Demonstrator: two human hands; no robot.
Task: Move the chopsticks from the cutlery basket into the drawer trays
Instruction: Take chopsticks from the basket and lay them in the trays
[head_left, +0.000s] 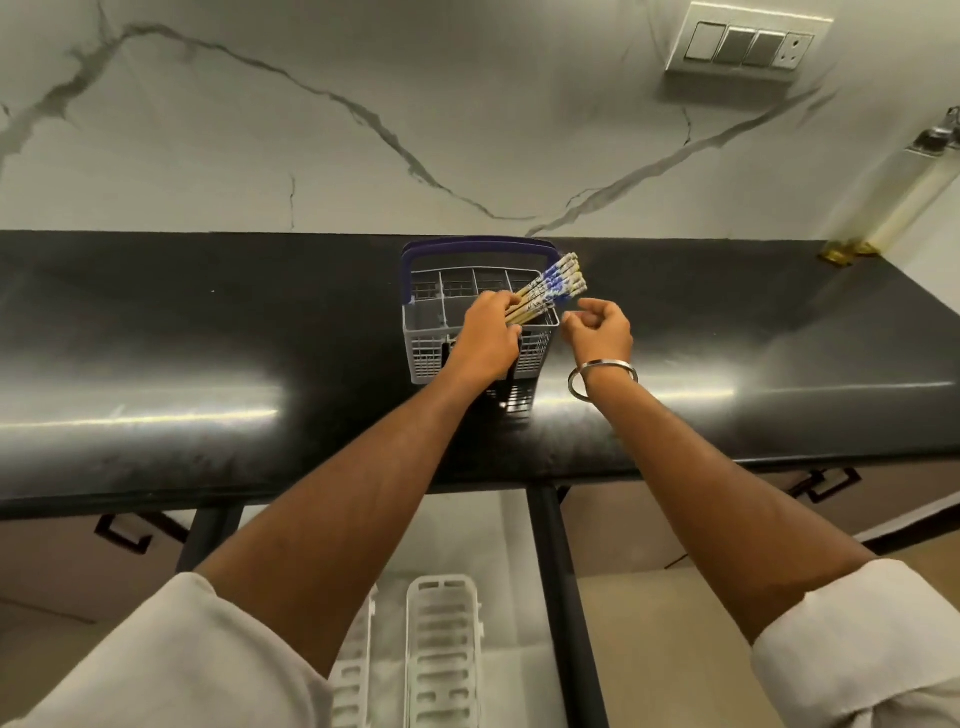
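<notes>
Your left hand (485, 332) is closed around a bundle of chopsticks (550, 291), their blue-patterned ends fanning up to the right over the grey cutlery basket (428, 338) with its purple handle (467, 244). The basket stands on the black countertop (208, 338). Your right hand (600, 327), a metal bangle (602, 382) on its wrist, hovers just right of the basket, fingers loosely curled and holding nothing. Below, near you, 2 white slotted drawer trays (441, 649) lie in the open drawer.
</notes>
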